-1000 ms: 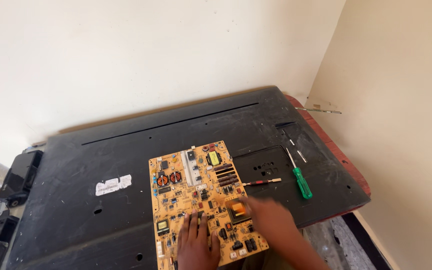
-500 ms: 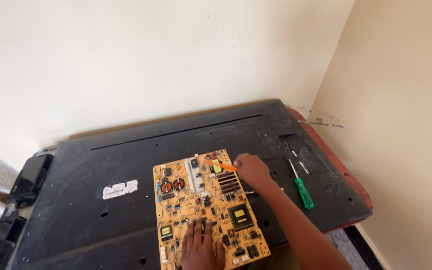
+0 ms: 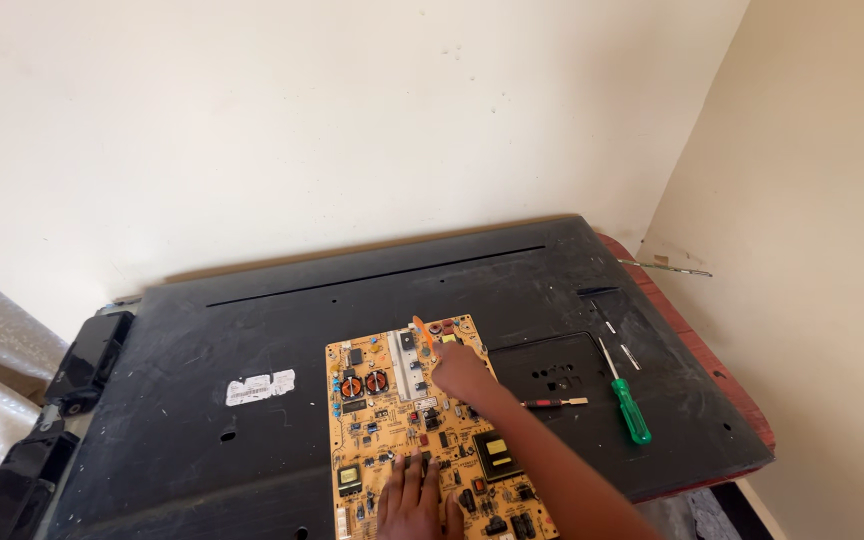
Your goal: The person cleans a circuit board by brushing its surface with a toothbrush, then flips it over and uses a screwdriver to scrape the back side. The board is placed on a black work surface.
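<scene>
Orange circuit board [image 3: 422, 420] lies on a black panel [image 3: 252, 330]; the left hand [image 3: 414, 500] presses flat and open on its near edge. The right hand [image 3: 457, 370] grips a small orange tool [image 3: 420, 330] at the far end. A green screwdriver [image 3: 627, 395] lies well right.

A circuit board [image 3: 422, 430] lies on the back panel [image 3: 252, 320] of a flat set, toward its near edge; the left hand [image 3: 414, 500] presses flat on the board's near end, and the right hand [image 3: 460, 372] rests on its far right part, holding a small tool [image 3: 421, 331] that points away. To the board's right lie a thin probe [image 3: 555, 403] and, beyond it, a screwdriver [image 3: 624, 392]; a label [image 3: 260, 387] sits on the panel to the board's left; the panel itself rests on a table [image 3: 722, 375] whose edge shows along the right.
</scene>
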